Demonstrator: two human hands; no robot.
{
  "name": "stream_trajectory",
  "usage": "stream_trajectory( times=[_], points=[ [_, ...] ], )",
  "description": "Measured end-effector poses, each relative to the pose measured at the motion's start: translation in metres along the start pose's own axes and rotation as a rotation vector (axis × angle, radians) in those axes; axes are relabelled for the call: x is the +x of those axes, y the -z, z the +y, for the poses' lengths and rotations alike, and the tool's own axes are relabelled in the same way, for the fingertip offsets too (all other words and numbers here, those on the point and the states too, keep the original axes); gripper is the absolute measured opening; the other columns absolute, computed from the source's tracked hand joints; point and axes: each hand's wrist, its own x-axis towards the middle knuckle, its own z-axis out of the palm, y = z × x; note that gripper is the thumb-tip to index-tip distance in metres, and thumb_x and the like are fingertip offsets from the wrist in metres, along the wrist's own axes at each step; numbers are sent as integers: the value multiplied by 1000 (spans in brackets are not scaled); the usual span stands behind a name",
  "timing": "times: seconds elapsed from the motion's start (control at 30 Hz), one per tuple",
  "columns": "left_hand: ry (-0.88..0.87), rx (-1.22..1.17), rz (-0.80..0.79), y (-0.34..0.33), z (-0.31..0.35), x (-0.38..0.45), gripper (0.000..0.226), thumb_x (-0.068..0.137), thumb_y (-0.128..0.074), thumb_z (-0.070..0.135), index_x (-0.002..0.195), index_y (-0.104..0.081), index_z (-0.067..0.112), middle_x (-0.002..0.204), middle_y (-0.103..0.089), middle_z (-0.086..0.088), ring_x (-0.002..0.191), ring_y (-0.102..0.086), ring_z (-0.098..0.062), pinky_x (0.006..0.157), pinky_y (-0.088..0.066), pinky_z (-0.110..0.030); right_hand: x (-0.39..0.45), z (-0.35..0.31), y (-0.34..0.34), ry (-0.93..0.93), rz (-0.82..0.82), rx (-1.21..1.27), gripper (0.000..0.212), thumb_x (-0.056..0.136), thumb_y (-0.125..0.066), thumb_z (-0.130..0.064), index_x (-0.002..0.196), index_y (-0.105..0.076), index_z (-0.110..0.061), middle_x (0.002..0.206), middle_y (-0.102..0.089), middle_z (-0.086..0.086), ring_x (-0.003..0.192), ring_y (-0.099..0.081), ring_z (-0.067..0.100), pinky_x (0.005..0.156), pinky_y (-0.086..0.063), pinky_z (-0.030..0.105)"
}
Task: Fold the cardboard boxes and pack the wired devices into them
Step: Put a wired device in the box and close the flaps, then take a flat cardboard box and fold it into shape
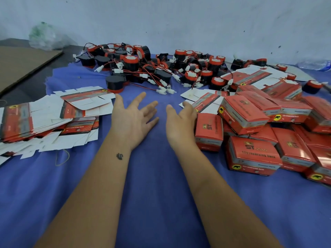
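I see a cloth (161, 176) spread under everything. The flat unfolded boxes (44, 122) lie in a messy stack on the left. The folded boxes (259, 133) sit piled on the right. The wired devices (152, 68) lie in a tangled heap at the back, near the wall (179, 20). My left hand (132, 117) and right hand (180, 120) rest in the middle, between the two piles. A cardboard sheet (21, 63) lies far back on the left.

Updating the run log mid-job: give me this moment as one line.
left hand: open, empty | right hand: open, touching folded box | flat box blanks: left | wired devices: ahead
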Motion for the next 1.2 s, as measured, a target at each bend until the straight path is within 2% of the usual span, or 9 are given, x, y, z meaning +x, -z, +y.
stream_trajectory(
  times=[0.1, 0.27, 0.67, 0.73, 0.87, 0.97, 1.07, 1.1, 1.2],
  points=[
    [-8, -12, 17, 2, 1, -2, 75, 97, -10, 70, 147, -42, 24, 136, -60, -18, 132, -49, -34, 109, -39, -47, 6, 11, 10, -70, 49, -41, 71, 92, -55, -25, 151, -17, -13, 159, -6, -2, 146, -12, 18, 118, -18, 33],
    [-41, -10, 36, 4, -3, 0, 72, 98, -11, 69, 132, -52, 21, 118, -70, -17, 118, -62, -33, 100, -47, -45, 16, 16, 22, -89, 184, -179, 76, 88, -58, -22, 151, -18, -11, 158, -5, 5, 145, -8, 23, 117, -12, 35],
    [0, -77, 71, 8, -5, 10, 70, 99, -17, 66, 127, -59, 17, 113, -72, -17, 106, -70, -29, 89, -53, -44, 79, 10, 24, -225, 381, -243, 80, 90, -58, -24, 153, -11, -8, 161, 14, 15, 149, 12, 30, 119, 2, 37],
    [5, -86, 77, 9, -5, 11, 69, 100, -19, 65, 127, -59, 16, 113, -72, -17, 107, -69, -29, 89, -53, -44, 85, 12, 25, -309, 312, -350, 82, 92, -55, -29, 154, -7, -8, 160, 17, 21, 148, 16, 35, 119, 5, 41],
    [1, -92, 87, 8, -4, 14, 68, 100, -19, 64, 127, -58, 16, 113, -73, -17, 104, -71, -28, 87, -54, -44, 81, 15, 13, -294, -53, -885, 79, 95, -41, -45, 155, -5, -7, 157, 0, 33, 146, 1, 48, 116, 5, 56],
    [-17, -88, 106, 7, -4, 14, 66, 101, -20, 63, 124, -60, 15, 110, -73, -16, 100, -73, -26, 82, -55, -43, 69, 12, -4, -62, -122, -802, 68, 96, -40, -44, 151, -22, -9, 151, -29, 26, 140, -22, 46, 114, -17, 51],
    [-74, -55, 154, 4, -4, 11, 60, 102, -23, 58, 117, -62, 16, 107, -75, -14, 102, -71, -26, 86, -55, -42, 67, 8, -2, 124, 50, -598, 43, 95, -43, -29, 131, -50, -8, 133, -51, 18, 124, -43, 40, 100, -35, 45],
    [-111, -33, 178, 3, -4, 10, 57, 103, -24, 56, 115, -63, 17, 104, -75, -12, 102, -71, -25, 88, -55, -41, 67, 9, 1, 123, 90, -621, 44, 94, -46, -28, 134, -48, -8, 141, -44, 20, 131, -38, 39, 105, -32, 45],
    [-241, 81, 276, -3, -2, 8, 46, 106, -27, 46, 106, -64, 19, 92, -77, -4, 97, -72, -19, 88, -53, -34, 70, 17, 9, -101, 86, -806, 63, 97, -42, -39, 151, -23, -13, 159, 0, 29, 148, 3, 42, 119, 3, 55]
  ],
)
